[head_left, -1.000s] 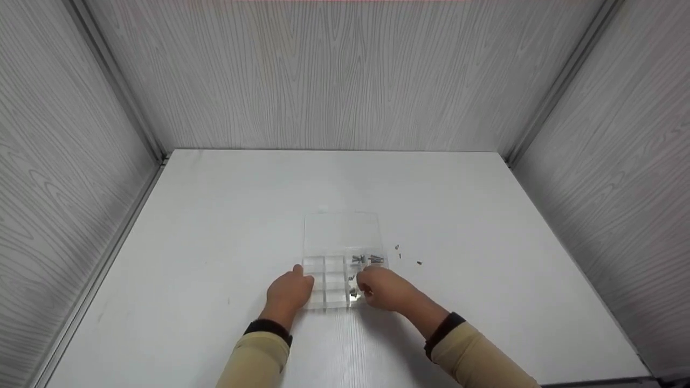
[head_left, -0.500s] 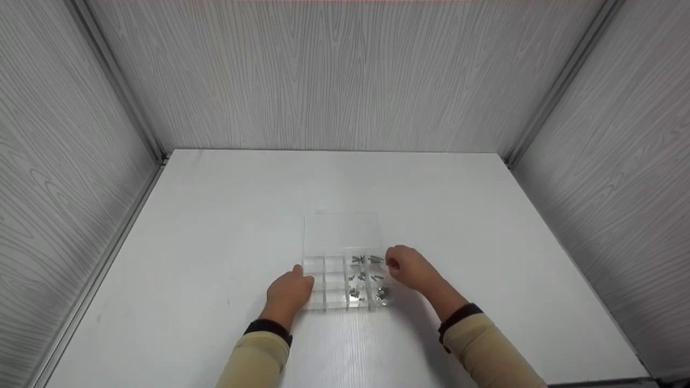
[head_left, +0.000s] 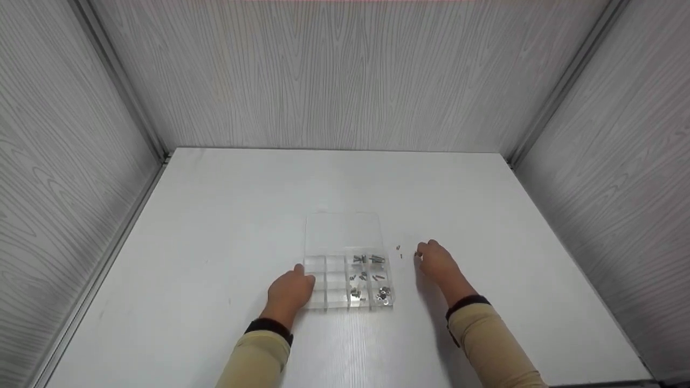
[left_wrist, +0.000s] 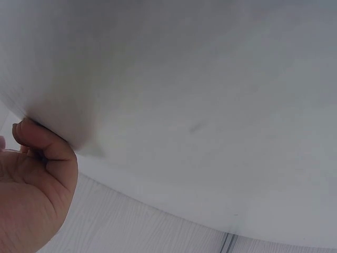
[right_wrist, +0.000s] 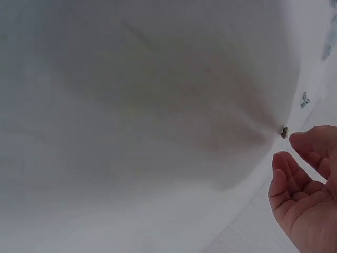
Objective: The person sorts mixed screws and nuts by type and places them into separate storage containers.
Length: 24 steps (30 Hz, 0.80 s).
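Note:
A clear plastic compartment box [head_left: 337,280] lies on the white table with its lid [head_left: 342,231] folded back. My left hand [head_left: 290,293] grips the box's left edge, thumb over the rim; in the left wrist view the box is hardly visible beyond the curled fingers. Right of the box, my right hand [head_left: 439,264] is low over the table. The right wrist view shows its thumb and fingers apart, beside a small brass-coloured metal piece [right_wrist: 284,132]. Screws [head_left: 377,259] and other small hardware [head_left: 383,293] fill the box's right-hand compartments.
Two loose metal bits, one of them a small fastener [head_left: 398,248], lie between the box and my right hand. Small silver screws [right_wrist: 305,100] also show in the right wrist view. Grey wood-grain panels [head_left: 334,75] wall the table at the back and sides.
My right hand has moved from above the box's right compartments, past its right edge, to the brass-coloured piece on the table. The left hand keeps its grip on the box.

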### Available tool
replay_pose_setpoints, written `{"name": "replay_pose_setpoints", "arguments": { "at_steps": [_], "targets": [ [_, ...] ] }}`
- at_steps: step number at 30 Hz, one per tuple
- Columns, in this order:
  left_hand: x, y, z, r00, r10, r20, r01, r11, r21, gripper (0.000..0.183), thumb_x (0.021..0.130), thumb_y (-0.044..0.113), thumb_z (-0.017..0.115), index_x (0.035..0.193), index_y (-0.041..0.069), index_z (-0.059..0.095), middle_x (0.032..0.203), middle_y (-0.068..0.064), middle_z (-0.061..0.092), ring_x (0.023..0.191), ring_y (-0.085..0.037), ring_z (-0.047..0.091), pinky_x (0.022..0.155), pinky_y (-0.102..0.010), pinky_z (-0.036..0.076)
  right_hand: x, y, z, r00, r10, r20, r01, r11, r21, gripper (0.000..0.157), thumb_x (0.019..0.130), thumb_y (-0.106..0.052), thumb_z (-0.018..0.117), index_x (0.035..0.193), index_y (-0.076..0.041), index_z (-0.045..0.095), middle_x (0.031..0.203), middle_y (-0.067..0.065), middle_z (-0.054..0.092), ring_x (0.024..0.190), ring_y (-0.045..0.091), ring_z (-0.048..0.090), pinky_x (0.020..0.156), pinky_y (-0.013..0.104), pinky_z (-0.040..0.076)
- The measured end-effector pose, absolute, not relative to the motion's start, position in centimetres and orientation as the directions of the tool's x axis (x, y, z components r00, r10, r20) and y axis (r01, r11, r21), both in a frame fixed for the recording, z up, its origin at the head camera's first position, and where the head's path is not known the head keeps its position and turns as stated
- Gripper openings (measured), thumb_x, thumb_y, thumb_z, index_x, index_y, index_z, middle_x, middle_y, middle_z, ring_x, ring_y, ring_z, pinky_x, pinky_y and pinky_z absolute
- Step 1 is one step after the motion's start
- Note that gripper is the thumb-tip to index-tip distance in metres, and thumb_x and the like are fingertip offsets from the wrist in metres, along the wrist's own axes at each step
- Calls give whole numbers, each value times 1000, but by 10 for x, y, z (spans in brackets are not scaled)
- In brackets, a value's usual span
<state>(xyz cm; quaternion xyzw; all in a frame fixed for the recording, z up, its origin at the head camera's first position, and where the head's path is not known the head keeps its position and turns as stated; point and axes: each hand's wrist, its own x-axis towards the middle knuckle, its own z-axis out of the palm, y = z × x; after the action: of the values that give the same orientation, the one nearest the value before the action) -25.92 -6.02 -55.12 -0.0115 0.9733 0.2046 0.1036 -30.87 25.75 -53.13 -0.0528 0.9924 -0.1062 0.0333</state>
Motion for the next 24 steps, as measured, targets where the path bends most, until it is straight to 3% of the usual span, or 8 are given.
{"name": "replay_pose_setpoints", "arguments": {
  "at_steps": [6, 11, 19, 24],
  "targets": [
    [-259, -59, -554, -978, 18, -208, -69, 912, 404, 54, 87, 29, 34, 128, -6, 34, 106, -20, 55, 100, -32, 51, 82, -42, 41, -313, 257, -539, -990, -95, -101, -71, 974, -215, 15, 87, -8, 45, 98, -1, 54, 87, 12, 51, 85, 29, 53, 77, 39, 44],
    [-259, -59, -552, -979, 35, -200, -46, 921, 387, 53, 88, 29, 33, 126, -7, 36, 100, -19, 57, 92, -29, 54, 77, -40, 44, -318, 256, -542, -991, -56, -119, -19, 956, -292, 18, 89, -12, 43, 101, -1, 51, 90, 12, 52, 89, 29, 51, 80, 41, 41],
    [-258, -59, -551, -979, 29, -202, -52, 923, 382, 53, 88, 29, 33, 127, -7, 36, 102, -19, 57, 95, -30, 54, 78, -39, 44, -323, 246, -541, -987, -127, -99, -96, 956, -279, 12, 82, -11, 55, 90, -3, 54, 80, 8, 51, 77, 24, 50, 71, 37, 43],
    [-259, -58, -553, -979, 23, -202, -58, 919, 390, 53, 88, 30, 33, 126, -7, 36, 99, -19, 57, 94, -30, 54, 78, -40, 44, -320, 239, -541, -986, -135, -98, -109, 965, -238, 7, 83, -11, 54, 84, -4, 56, 75, 6, 49, 71, 22, 49, 66, 35, 43]
  ]
}}
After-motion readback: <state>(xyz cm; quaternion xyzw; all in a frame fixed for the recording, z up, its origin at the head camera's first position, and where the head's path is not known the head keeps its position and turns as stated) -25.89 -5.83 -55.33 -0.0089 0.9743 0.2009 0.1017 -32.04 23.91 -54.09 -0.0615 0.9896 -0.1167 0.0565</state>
